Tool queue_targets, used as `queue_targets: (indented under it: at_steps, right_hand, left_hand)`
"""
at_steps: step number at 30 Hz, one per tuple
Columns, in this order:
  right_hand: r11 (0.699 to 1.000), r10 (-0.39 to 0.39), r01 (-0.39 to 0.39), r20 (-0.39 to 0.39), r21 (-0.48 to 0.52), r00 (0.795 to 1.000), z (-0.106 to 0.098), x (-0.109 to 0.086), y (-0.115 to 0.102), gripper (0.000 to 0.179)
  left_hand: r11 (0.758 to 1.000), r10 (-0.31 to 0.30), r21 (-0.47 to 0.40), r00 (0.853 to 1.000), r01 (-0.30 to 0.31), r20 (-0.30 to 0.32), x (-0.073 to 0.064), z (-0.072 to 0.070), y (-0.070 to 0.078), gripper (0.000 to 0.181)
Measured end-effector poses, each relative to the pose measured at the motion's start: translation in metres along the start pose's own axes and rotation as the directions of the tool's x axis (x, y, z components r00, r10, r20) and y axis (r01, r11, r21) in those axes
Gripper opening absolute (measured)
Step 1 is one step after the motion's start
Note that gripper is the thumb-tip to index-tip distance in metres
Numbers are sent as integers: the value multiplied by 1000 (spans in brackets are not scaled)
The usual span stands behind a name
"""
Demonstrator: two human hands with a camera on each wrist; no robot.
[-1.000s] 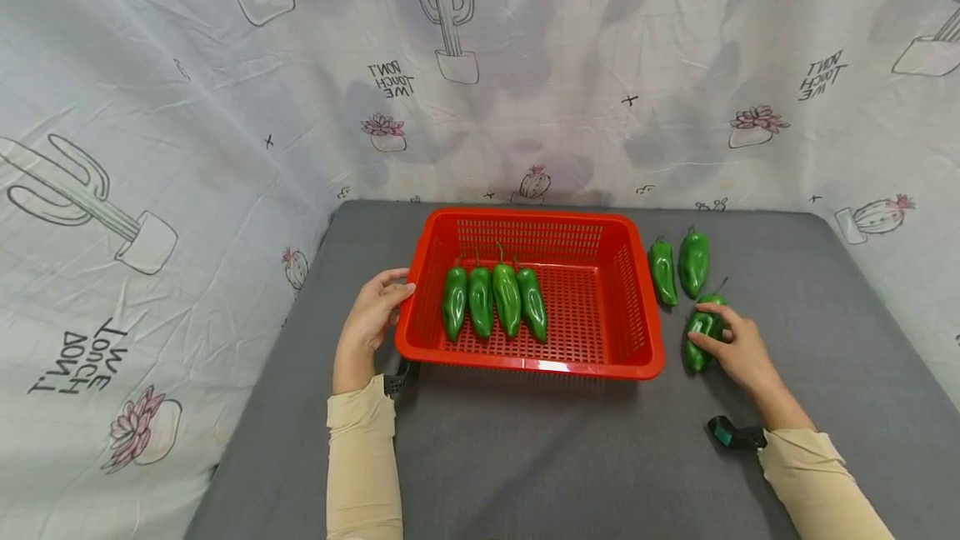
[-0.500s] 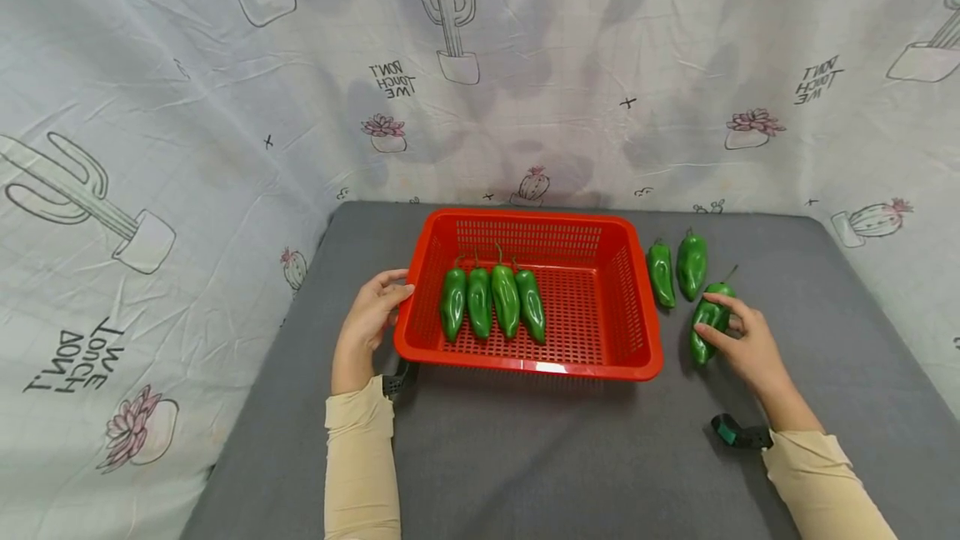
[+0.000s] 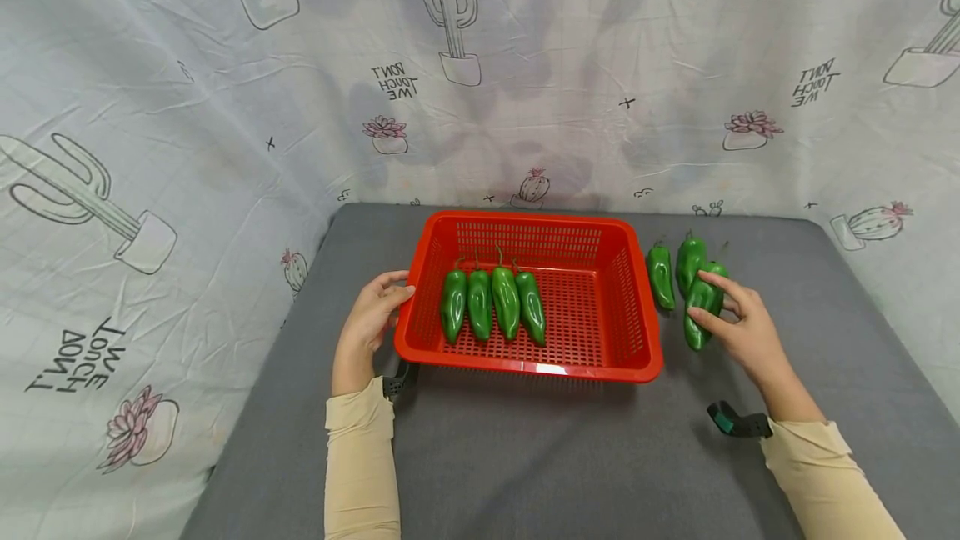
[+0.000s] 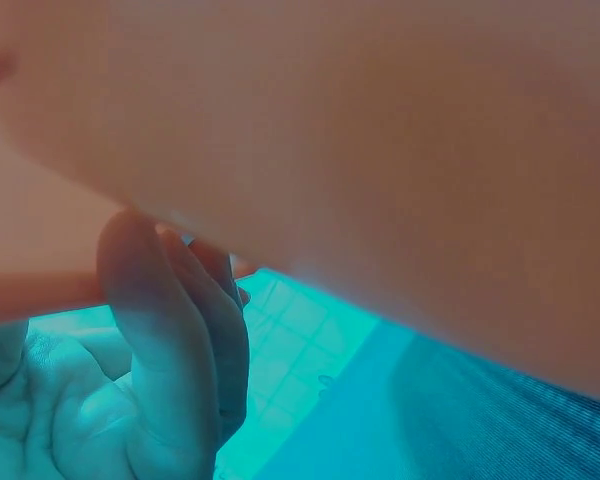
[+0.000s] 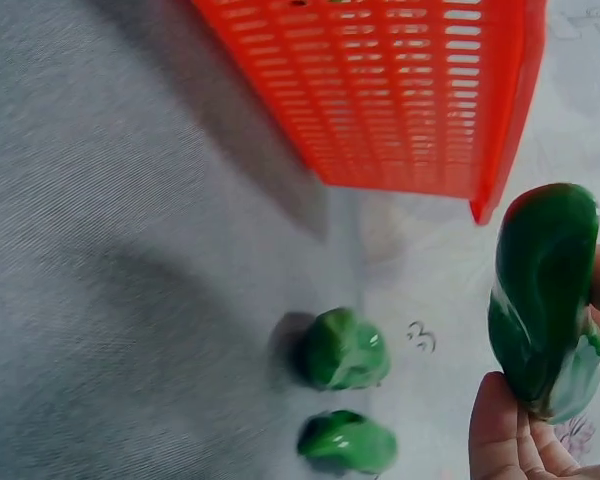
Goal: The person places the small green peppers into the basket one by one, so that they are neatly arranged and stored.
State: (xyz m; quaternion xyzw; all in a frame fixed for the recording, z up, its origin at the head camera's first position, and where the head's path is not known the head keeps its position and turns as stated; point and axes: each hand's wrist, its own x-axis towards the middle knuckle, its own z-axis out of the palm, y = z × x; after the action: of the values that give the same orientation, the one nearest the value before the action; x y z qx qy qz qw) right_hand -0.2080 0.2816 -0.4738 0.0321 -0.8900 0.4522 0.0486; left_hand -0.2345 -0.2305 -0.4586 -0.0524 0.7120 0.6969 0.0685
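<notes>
A red plastic basket [image 3: 525, 367] stands at the middle of the grey table, with several green peppers [image 3: 506, 300] side by side in its left half. My left hand [image 3: 366, 317] holds its left rim between thumb and fingers. In the left wrist view, the fingers [image 4: 170, 330] bend up against the basket wall, which fills the top as an orange-brown blur. Right of the basket, my right hand [image 3: 746, 327] grips a green pepper [image 3: 696, 327] around its middle. The right wrist view shows this pepper [image 5: 545, 290] raised off the table, thumb and fingers on opposite sides.
Two more green peppers lie on the table [image 3: 495, 457] beyond the right hand: one [image 3: 661, 276] beside the basket's right wall, another [image 3: 690, 258] partly behind the held pepper. A white cloth [image 3: 525, 90] printed with cacti hangs behind and at the sides.
The right hand has lifted the pepper from the table and moved it slightly away from the body, so it now overlaps another pepper. The left hand and basket have stayed put.
</notes>
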Motion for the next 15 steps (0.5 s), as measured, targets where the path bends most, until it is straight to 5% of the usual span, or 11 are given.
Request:
queue_targets:
  at_steps: [7,15]
  right_hand:
    - [1000,-8,8,24,6,1000,-1,9,-18,63]
    - [994,-103,103,19,26,994,-1,19,-40,60]
  left_hand:
    - [1000,12,0,1000,-12,8,0,-1,0,41]
    - [1000,-4,10,1000,4,10,1,0,-1,42]
